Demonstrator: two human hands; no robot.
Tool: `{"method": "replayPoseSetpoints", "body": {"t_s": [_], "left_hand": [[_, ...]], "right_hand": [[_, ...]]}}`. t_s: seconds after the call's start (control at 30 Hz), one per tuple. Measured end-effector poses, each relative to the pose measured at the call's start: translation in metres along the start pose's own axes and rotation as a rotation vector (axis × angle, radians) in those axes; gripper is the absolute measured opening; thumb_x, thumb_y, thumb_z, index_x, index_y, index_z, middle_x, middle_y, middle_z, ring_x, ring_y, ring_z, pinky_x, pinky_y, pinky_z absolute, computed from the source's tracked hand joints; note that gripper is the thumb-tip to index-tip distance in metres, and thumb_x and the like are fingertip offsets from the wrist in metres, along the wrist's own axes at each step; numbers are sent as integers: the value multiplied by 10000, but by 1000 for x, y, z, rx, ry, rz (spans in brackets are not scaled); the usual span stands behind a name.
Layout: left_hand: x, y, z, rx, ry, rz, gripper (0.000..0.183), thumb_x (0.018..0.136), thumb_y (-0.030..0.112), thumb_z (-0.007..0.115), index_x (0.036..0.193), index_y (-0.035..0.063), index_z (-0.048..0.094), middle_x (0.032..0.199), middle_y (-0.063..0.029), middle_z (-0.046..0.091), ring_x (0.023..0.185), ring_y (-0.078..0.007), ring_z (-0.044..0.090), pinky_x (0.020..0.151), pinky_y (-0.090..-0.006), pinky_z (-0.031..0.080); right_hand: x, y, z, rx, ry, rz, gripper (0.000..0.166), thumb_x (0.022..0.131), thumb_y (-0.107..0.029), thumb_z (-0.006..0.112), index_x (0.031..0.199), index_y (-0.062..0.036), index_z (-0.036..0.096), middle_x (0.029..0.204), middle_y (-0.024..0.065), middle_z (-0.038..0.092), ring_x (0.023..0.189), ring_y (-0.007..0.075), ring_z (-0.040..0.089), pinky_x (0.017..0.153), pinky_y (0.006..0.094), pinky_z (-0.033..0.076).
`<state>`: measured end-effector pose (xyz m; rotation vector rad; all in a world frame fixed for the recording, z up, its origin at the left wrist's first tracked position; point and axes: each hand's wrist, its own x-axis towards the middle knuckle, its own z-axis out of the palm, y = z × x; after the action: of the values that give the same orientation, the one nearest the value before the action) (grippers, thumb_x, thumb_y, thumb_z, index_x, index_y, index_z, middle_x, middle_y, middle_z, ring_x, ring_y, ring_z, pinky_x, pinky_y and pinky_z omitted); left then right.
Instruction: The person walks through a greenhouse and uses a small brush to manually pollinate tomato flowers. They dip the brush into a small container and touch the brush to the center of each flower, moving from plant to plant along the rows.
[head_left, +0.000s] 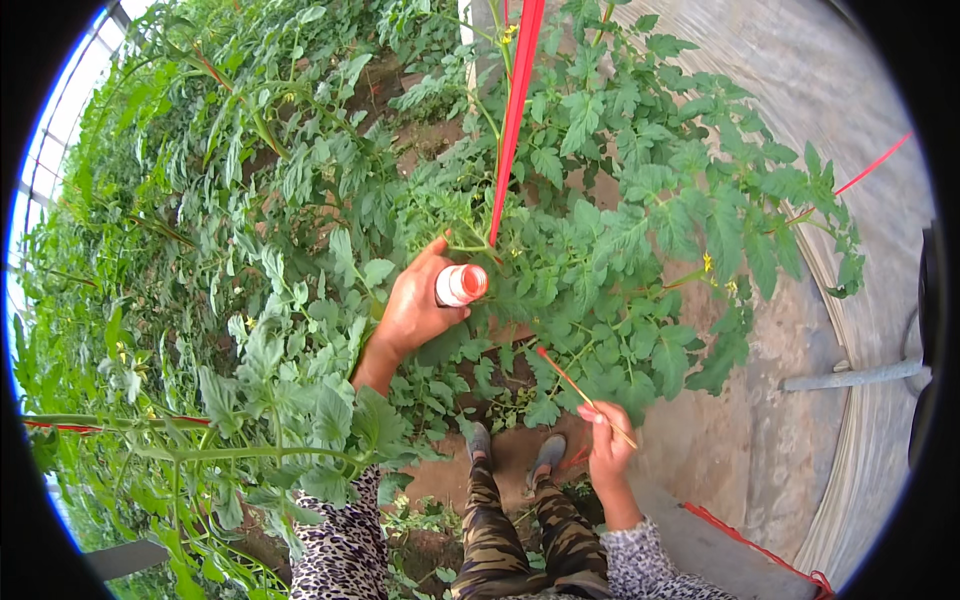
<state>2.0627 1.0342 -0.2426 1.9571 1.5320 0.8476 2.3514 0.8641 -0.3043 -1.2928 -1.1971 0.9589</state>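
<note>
My left hand (418, 301) holds a small white bottle (453, 286), its uncapped mouth smeared red and facing up towards me. The index finger reaches out to the leafy shoot of a tomato plant (472, 238), beside a red strap that runs up from it. Lower and to the right, my right hand (609, 435) pinches a thin wooden stick (576, 387) whose tip is red. That tip points up and left, apart from the bottle and just in front of tomato leaves (585, 341).
A red strap (517, 112) hangs taut above the bottle. Dense tomato plants (187, 225) fill the left. Plastic sheeting (847, 150) lines the right, with a grey pipe (847, 377) beside it. Yellow flowers (708, 262) show at right. Red twine (750, 544) lies low at right.
</note>
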Motion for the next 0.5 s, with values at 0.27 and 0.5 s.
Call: {"method": "replayPoseSetpoints", "body": {"t_s": [0.27, 0.5], "left_hand": [[-9, 7, 0, -21, -7, -49, 460, 532, 80, 844, 918, 40, 596, 1054, -155, 599, 1252, -352, 457, 968, -413, 425], [-15, 18, -1, -41, -25, -34, 463, 546, 65, 831, 939, 26, 589, 1186, -201, 551, 1285, -355, 420, 988, -408, 416]], "right_hand": [[39, -70, -7, 138, -12, -164, 245, 983, -146, 432, 1103, 49, 518, 1036, 178, 583, 880, 259, 648, 808, 398, 544], [82, -60, 27, 227, -27, -212, 252, 979, -125, 459, 1144, 57, 514, 1060, 190, 618, 950, 288, 647, 863, 403, 528]]}}
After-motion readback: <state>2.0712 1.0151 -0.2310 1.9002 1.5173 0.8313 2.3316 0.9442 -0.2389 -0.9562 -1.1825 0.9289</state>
